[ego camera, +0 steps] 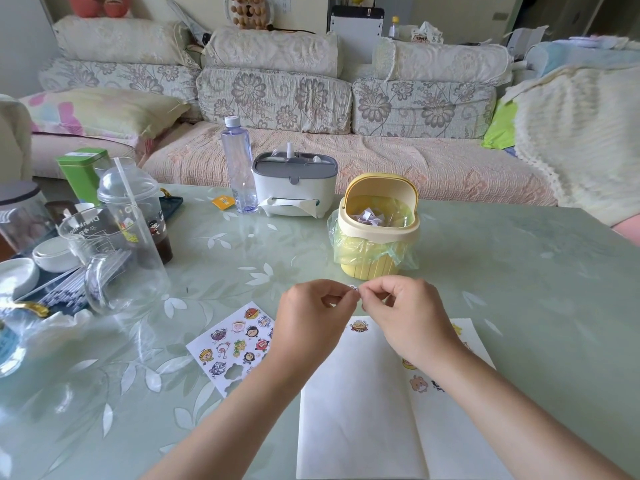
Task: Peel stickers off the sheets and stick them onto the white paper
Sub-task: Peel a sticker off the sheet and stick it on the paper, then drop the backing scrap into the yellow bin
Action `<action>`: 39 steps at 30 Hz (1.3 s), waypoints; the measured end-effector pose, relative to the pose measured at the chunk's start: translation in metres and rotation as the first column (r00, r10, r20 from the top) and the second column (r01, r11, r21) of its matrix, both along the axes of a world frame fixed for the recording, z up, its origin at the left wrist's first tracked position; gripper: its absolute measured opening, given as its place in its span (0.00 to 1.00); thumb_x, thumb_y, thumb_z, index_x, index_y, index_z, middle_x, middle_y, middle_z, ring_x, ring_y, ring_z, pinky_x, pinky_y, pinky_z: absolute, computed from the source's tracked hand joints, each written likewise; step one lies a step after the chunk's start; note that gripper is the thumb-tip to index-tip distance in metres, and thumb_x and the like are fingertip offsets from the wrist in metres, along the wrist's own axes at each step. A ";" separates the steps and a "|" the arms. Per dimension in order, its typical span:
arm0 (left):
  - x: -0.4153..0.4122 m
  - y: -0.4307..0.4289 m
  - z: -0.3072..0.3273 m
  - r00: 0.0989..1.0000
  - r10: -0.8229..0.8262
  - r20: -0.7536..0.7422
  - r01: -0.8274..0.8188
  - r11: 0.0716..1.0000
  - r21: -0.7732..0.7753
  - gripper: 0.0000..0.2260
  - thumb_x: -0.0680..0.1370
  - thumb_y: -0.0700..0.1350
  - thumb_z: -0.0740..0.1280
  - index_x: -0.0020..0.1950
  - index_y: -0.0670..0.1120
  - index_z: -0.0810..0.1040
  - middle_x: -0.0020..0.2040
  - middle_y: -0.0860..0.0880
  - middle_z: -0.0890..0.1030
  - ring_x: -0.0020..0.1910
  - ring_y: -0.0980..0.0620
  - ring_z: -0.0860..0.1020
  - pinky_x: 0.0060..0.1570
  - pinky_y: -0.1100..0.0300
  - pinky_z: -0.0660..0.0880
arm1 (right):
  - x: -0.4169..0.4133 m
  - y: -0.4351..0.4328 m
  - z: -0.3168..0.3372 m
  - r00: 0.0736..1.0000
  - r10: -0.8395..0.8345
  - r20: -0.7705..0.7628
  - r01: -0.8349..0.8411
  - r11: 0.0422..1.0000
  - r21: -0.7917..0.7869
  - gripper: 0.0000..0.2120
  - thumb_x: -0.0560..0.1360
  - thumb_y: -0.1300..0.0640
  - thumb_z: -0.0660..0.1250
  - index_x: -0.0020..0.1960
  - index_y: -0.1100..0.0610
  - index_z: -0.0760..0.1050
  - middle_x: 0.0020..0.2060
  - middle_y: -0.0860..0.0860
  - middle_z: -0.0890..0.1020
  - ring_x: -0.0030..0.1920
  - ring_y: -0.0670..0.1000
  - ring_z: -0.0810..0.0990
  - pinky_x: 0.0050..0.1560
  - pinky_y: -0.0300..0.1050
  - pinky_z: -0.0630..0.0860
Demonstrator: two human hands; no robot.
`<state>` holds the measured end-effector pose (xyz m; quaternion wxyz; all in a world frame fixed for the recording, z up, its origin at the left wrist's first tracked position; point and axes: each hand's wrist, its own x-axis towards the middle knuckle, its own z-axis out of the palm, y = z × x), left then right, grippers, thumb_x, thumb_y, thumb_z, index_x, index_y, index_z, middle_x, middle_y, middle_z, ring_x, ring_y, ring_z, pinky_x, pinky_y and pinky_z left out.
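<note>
- While both hover over the far edge of the white paper (pixel 360 410), the left hand (pixel 317 317) and right hand (pixel 407 315) each have a fingertip grip closed on one tiny sticker (pixel 354 288) between them.
- Likely step: freeing it for placement. Better to pinch one edge only, glue side off the skin, then lower it onto a bare patch and press flat.
- Sticker sheet (pixel 235 348) lies just left of the paper.
- A few stickers sit on the paper, far and right.
- Tabletop (pixel 519 271): pale green leaf print; yellow bin (pixel 375 244) just beyond the hands, tissue box (pixel 294 181) and bottle (pixel 239 161) farther, cups (pixel 131 216) left.
- Floral sofa (pixel 346 157) behind.
</note>
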<state>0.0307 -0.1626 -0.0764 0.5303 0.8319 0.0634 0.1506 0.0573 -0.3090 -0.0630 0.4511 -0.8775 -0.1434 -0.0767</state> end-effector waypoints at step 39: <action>0.010 0.010 0.000 0.967 -0.249 -0.047 0.235 0.950 -0.204 0.07 0.78 0.50 0.70 0.43 0.48 0.81 0.41 0.48 0.84 0.37 0.53 0.81 0.31 0.62 0.74 | 0.004 -0.001 0.001 0.915 0.060 -0.400 0.125 0.899 0.420 0.04 0.76 0.54 0.73 0.45 0.54 0.86 0.35 0.44 0.83 0.28 0.48 0.74 0.25 0.40 0.65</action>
